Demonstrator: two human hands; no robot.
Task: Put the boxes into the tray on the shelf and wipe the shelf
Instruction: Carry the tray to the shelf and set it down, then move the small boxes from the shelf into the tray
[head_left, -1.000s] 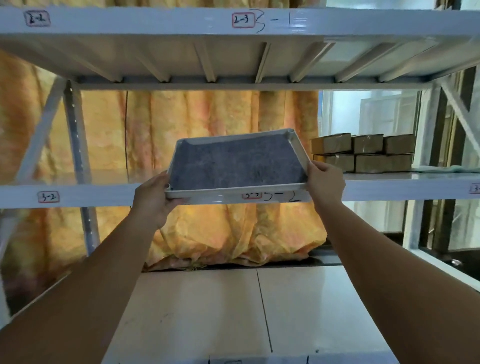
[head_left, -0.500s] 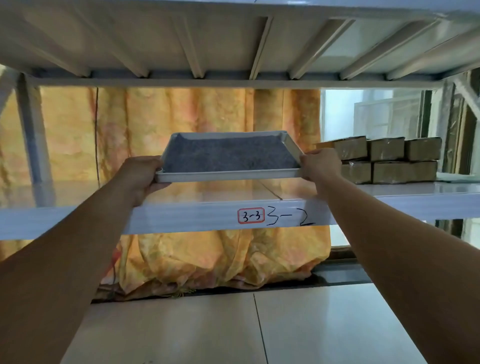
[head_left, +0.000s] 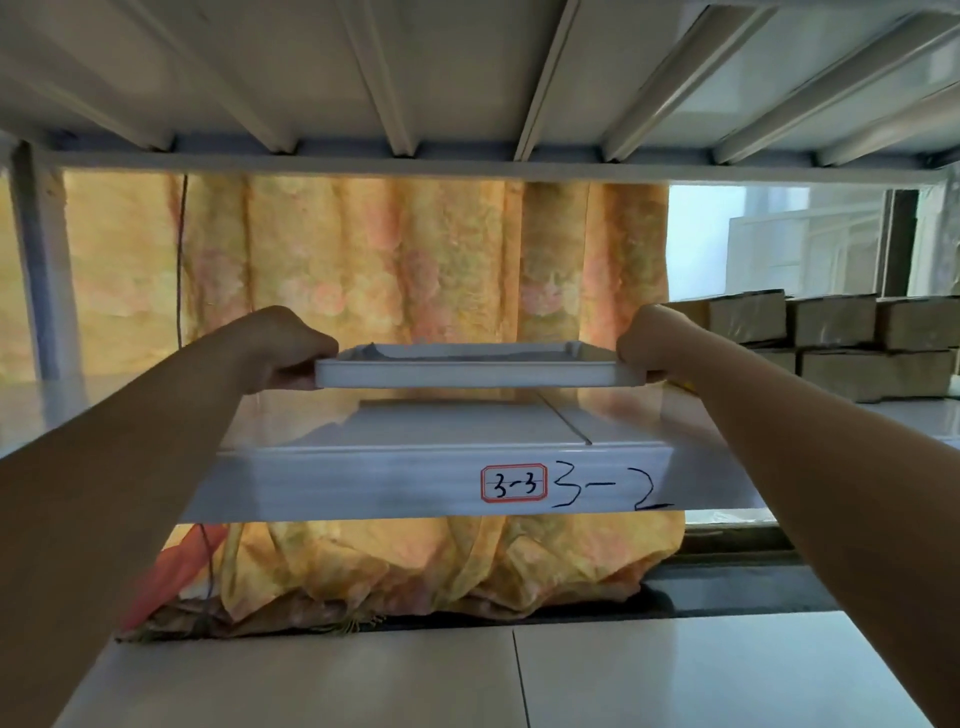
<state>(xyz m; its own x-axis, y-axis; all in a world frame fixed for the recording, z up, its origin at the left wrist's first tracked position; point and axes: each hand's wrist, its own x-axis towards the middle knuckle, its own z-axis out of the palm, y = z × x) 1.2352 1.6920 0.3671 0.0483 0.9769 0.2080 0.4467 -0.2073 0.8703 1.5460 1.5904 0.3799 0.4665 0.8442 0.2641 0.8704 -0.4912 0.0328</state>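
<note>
Head view: left hand (head_left: 278, 347) and right hand (head_left: 655, 339) each clamp an end of the white tray (head_left: 480, 372), held level just above the shelf (head_left: 363, 483) labelled 3-3, boxes (head_left: 841, 338) stacked right of the tray.

tray (head_left: 478, 373) seen nearly edge-on so its inside is mostly hidden, fingers of left hand (head_left: 283, 345) and right hand (head_left: 652, 338) tucked out of sight under its ends, boxes (head_left: 831, 343) cut by right frame edge, count unclear.
</note>
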